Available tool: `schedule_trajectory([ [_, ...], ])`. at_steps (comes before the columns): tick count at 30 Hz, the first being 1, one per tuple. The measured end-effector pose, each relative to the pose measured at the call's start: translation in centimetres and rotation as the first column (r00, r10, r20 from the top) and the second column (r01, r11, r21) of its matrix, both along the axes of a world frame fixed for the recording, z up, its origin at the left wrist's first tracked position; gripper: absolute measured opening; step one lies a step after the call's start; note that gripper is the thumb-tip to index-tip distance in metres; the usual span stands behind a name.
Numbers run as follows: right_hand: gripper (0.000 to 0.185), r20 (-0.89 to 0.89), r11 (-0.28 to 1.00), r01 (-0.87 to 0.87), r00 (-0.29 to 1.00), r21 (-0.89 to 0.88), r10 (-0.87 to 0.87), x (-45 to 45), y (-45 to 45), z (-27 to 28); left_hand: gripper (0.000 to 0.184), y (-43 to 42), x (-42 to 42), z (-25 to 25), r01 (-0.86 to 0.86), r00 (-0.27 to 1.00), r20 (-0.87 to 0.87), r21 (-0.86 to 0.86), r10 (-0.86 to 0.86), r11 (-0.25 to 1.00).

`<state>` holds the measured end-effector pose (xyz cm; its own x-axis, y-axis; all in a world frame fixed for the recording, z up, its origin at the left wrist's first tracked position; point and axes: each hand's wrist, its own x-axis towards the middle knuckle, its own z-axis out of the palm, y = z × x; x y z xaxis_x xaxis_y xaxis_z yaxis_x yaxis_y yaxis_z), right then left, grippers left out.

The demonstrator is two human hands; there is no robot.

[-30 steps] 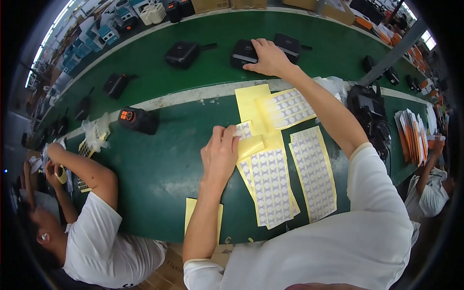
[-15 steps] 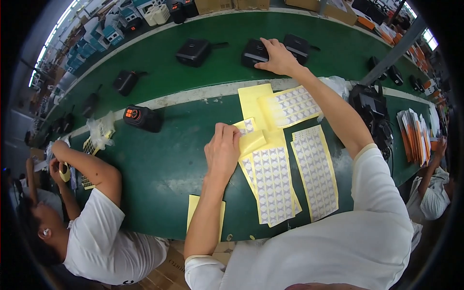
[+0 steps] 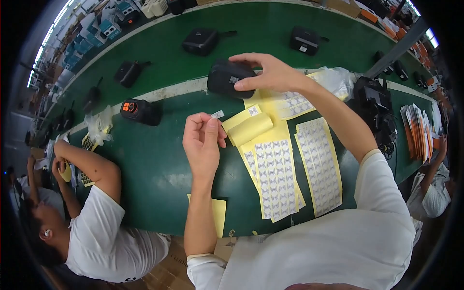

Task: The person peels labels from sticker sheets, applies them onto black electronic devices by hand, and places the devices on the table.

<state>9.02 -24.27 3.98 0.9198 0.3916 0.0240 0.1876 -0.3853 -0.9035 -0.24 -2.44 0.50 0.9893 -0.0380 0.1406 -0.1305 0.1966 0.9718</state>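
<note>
While the right hand (image 3: 274, 72) grips a boxy black plastic device (image 3: 223, 79) near the pale strip (image 3: 164, 95) edging the green tabletop (image 3: 150, 169), the left hand (image 3: 200, 145), I notice, has a small whitish sticker (image 3: 218, 114) pinched in its fingers (image 3: 197, 126), just beside yellow-backed sheets of white labels (image 3: 276, 176).
</note>
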Motion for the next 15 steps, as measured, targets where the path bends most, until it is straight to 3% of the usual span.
schedule_trajectory([
  [5,0.075,-0.069,0.999,-0.033,0.997,-0.014,0.032,-2.2,2.2,0.0,0.008,-0.1,-0.7,0.4,-0.031,0.999,0.045,0.097,0.027,0.995],
  [7,0.078,-0.059,0.991,-0.062,0.997,-0.118,0.055,-2.7,2.6,0.1,0.009,-0.1,-0.8,0.5,-0.058,0.998,0.044,0.124,0.053,0.991],
  [15,0.08,-0.018,0.988,-0.065,0.998,-0.143,0.063,-3.3,3.3,0.0,0.009,0.1,-0.9,0.6,-0.147,0.988,0.105,0.363,0.116,0.92],
])
